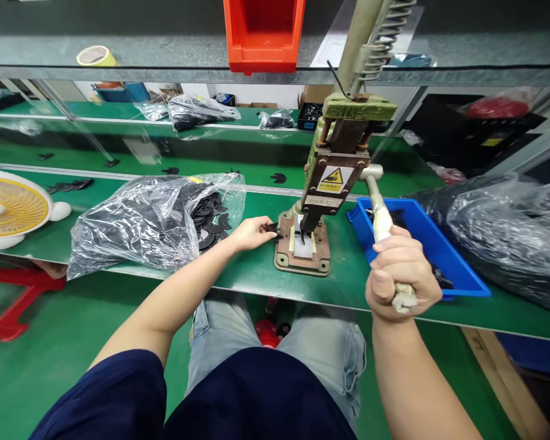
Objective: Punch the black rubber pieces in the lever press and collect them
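Observation:
My right hand (401,272) is wrapped round the pale, taped lever (379,208) of a hand press (332,177). At the left edge of the press base (284,260), my left hand (255,233) pinches a small black curved part (272,228). Another black piece (302,235) lies on the light plate under the press ram, which is down close to it; whether they touch I cannot tell. Left of my left hand, a clear plastic bag (132,223) lies with its mouth open, full of flat black curved parts (208,220).
A blue bin (458,260) with black parts stands right of the press, beside a large plastic bag (499,226). A fan (9,208) is at the far left. An orange bin (266,36) and a tape roll (95,56) sit on the shelf above. Loose black parts lie along the conveyor belt (238,160).

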Available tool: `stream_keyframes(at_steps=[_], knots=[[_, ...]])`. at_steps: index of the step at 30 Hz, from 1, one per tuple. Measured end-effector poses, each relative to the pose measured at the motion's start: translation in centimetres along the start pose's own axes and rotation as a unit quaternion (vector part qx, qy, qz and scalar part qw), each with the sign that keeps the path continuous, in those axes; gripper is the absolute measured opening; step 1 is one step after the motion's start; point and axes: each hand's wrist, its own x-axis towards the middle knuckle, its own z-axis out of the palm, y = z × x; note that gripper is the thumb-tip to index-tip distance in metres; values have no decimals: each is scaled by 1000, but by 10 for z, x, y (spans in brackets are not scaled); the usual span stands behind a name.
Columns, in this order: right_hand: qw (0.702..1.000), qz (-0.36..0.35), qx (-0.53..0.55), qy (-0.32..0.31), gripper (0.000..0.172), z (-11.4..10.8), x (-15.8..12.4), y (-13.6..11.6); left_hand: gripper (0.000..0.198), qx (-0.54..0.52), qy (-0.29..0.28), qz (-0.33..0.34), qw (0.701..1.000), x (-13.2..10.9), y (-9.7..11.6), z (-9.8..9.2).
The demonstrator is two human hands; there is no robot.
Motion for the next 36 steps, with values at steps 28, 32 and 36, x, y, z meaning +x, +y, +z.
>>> stream_keyframes(at_steps=[28,32,36], knots=[[1000,12,-15,16,22,1,-2,0,30,-119,-87,-56,988,42,18,33],[999,23,-19,32,23,5,-3,-3,36,-138,-114,-78,981,44,13,33],[999,22,-18,41,25,6,-2,-1,42,-164,-130,-110,972,49,10,33]])
